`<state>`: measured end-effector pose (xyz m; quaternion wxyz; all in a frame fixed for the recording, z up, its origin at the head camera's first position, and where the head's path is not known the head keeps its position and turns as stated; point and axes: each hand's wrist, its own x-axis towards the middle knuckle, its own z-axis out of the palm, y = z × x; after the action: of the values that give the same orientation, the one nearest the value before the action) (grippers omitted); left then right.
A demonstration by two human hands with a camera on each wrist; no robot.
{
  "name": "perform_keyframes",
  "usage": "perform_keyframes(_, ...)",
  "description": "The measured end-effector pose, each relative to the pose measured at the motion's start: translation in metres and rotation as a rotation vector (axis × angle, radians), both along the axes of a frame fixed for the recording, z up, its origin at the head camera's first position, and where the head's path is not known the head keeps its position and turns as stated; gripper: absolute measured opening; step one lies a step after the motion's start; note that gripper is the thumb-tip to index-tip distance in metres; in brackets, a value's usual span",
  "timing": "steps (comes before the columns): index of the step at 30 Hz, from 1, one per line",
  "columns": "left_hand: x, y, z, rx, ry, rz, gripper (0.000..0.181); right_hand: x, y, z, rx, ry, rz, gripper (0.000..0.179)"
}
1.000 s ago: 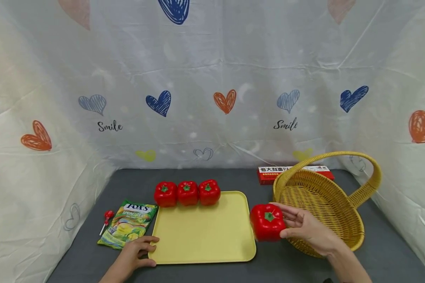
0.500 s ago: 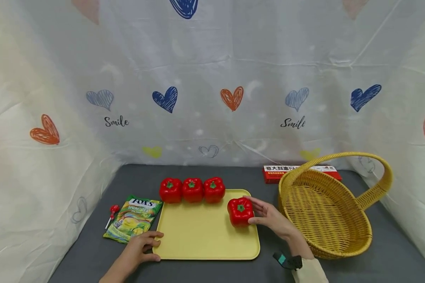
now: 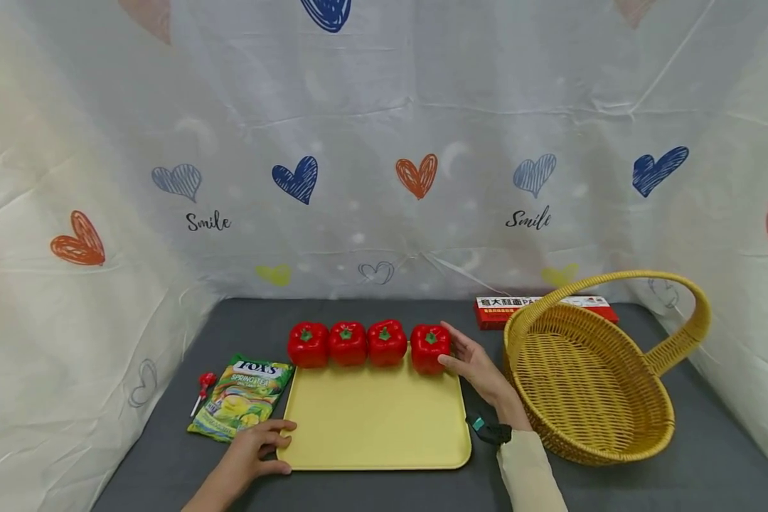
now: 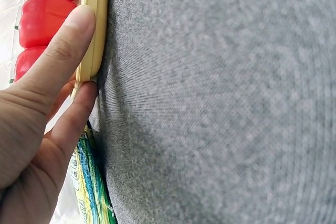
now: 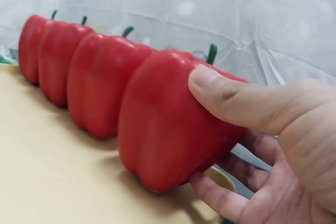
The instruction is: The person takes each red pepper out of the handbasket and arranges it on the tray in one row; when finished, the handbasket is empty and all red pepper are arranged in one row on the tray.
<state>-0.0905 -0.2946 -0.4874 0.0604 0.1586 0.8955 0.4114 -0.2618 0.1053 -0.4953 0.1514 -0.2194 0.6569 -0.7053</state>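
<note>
At the far right corner of the yellow tray (image 3: 371, 425), my right hand (image 3: 481, 368) grips a red bell pepper (image 3: 427, 350) from its right side. The thumb (image 5: 226, 95) lies across the pepper's upper face in the right wrist view, with the other fingers under and behind. Left of it, three more red bell peppers (image 3: 348, 344) stand in a row along the tray's far edge, green stems up. My left hand (image 3: 256, 449) pinches the tray's near left corner. Up close in the left wrist view, its thumb (image 4: 65, 43) and a finger bracket the tray rim (image 4: 94, 40).
A yellow wicker basket (image 3: 589, 380) with a tall handle stands right of my right forearm. Behind it lies a red pasta box (image 3: 496, 313). A green Fox's candy bag (image 3: 243, 398) and a red lollipop (image 3: 205, 384) lie left of the tray. A printed curtain (image 3: 358, 107) closes the back.
My right hand has carried the bell pepper leftward from beside the basket, over the tray's right side, then away from me into line with the row. The left hand keeps its place.
</note>
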Motion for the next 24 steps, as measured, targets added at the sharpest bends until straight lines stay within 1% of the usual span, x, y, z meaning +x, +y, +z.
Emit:
perform_keyframes(2,0.0,0.0,0.0,-0.003,0.003,0.001,0.034,-0.005,0.0,-0.001,-0.005,0.013,-0.011,0.069)
perform_keyframes(6,0.0,0.001,0.0,-0.016,0.009,-0.001,0.034,-0.014,0.003,-0.004,-0.03,0.009,-0.011,0.068)
perform_keyframes(13,0.0,0.001,0.001,-0.032,0.014,0.003,0.033,-0.025,0.002,-0.001,-0.021,0.029,0.058,0.067)
perform_keyframes(16,0.0,0.001,0.002,-0.033,0.019,0.006,0.032,-0.027,0.001,-0.001,-0.035,0.031,0.077,0.067)
perform_keyframes(24,0.001,0.001,0.002,-0.047,0.03,-0.004,0.032,-0.027,-0.003,-0.003,-0.089,0.0,0.066,0.07)
